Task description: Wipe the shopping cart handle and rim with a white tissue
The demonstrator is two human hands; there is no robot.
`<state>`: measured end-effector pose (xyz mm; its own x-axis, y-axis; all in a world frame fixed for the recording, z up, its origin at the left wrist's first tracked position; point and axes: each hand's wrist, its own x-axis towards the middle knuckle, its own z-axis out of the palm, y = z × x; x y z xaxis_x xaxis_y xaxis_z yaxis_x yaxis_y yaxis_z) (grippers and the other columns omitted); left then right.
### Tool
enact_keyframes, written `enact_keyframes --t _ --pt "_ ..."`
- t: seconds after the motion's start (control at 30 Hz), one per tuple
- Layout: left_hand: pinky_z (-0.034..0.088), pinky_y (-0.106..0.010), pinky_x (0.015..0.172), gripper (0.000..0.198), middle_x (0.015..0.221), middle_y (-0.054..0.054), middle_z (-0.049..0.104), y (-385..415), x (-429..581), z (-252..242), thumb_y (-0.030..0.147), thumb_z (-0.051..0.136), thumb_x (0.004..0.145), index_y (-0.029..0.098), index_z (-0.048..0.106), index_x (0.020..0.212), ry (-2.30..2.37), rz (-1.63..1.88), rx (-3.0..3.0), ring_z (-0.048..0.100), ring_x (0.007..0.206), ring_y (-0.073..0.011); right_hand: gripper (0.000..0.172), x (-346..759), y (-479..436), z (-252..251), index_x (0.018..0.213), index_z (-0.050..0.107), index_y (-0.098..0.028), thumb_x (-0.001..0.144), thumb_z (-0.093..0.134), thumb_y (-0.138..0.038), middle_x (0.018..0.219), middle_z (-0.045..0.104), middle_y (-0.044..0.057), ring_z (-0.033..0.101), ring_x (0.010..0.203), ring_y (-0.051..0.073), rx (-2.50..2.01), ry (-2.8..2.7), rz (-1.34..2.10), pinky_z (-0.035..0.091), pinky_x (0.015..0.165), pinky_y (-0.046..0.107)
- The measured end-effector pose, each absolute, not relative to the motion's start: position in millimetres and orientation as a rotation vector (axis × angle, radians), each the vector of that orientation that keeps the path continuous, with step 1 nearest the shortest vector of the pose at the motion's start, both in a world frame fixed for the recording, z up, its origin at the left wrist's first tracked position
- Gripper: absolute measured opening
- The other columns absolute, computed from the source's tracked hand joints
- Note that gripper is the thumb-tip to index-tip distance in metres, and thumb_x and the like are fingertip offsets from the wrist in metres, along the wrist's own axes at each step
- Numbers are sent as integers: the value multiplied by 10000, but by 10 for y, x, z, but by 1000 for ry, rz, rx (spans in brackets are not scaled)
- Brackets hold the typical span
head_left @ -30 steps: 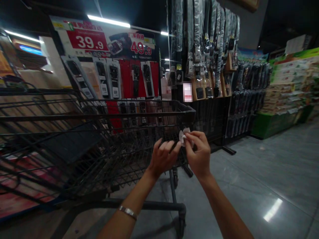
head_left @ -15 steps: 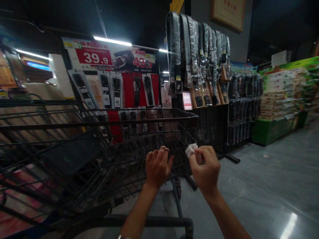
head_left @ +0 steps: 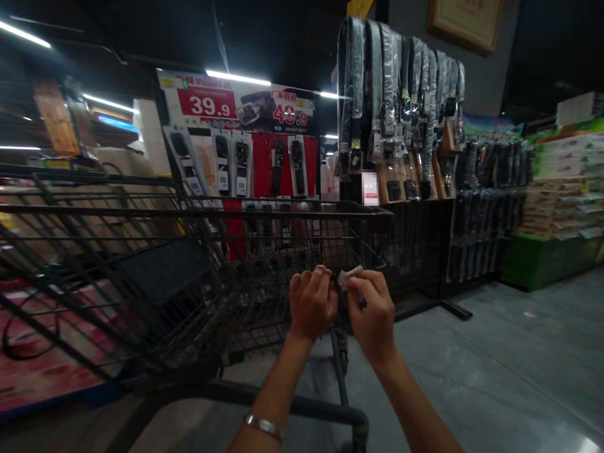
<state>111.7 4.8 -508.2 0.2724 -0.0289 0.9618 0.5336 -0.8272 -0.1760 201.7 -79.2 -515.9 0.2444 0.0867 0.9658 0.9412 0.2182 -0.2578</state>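
Observation:
The thumb and fingertips of my right hand (head_left: 372, 311) pinch a small crumpled white tissue (head_left: 350, 274). A small dark patch shows in the gap of that hand. Close to its left, my left hand (head_left: 314, 303) has its fingers curled over, back of the hand toward me. What its fingers hold, if anything, is hidden. Both hands are just in front of the wire end of a dark shopping cart (head_left: 278, 215); whether the left one touches the wires I cannot tell. A metal bracelet (head_left: 264, 426) circles my left wrist.
Behind the cart stands a rack of packaged belts (head_left: 297, 165) under price signs (head_left: 207, 104). More wrapped belts (head_left: 352, 82) hang to its right. Farther right, stacked packs stand on a green base (head_left: 542, 261). The cart's lower frame tube (head_left: 325, 412) runs near my forearms.
My right hand has moved left, bringing the tissue close to my left hand. My left hand's fingers and thumb are drawn in more. The camera view has turned slightly left.

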Motion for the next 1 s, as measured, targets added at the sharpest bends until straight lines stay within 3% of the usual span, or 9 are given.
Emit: enact_keyframes --t 0.23,0.37,0.5,0.63,0.8,1.0 --pt "353 -373 784 331 984 -59 678 38 1187 -5078 72 508 685 141 613 991 -510 -1613 -2118 556 833 -220 105 2065 -766 -5376 749 532 -184 821 492 -119 753 537 16 540 672 142 -1485 -1118 -741 422 624 255" --pt "355 -370 789 350 982 -54 680 63 1220 -5079 68 494 664 155 612 981 -521 -1596 -2116 563 843 -223 149 2009 -874 -5229 646 497 -193 773 517 -119 679 503 -5 481 574 127 -1644 -1016 -774 368 543 255" --pt "353 -377 770 357 981 -62 679 72 1256 -5080 79 483 666 161 606 990 -520 -1599 -2097 563 836 -232 99 1946 -960 -4930 790 582 -168 824 512 -107 787 560 32 561 730 146 -1264 -1035 -890 469 687 278" --pt "358 -383 763 341 992 -67 676 70 1266 -5094 78 485 677 172 598 986 -535 -1585 -2104 558 834 -234 204 1977 -807 -4880 976 633 -175 887 465 -100 942 598 80 579 903 175 -1131 -1103 -886 512 788 326" --pt "383 -376 825 391 1106 -104 638 132 1154 -5117 92 483 750 138 549 1133 -425 -1484 -2149 565 929 -229 213 2100 -608 -5170 982 642 -175 898 460 -104 974 588 88 579 938 181 -1140 -1125 -889 515 820 342" --pt "385 -371 981 409 1189 -137 560 205 908 -5085 151 478 831 115 482 1239 -174 -1333 -2195 517 1120 -220 114 2217 -678 -5425 912 597 -163 865 508 -108 905 591 62 589 852 162 -1194 -1168 -816 499 764 293"
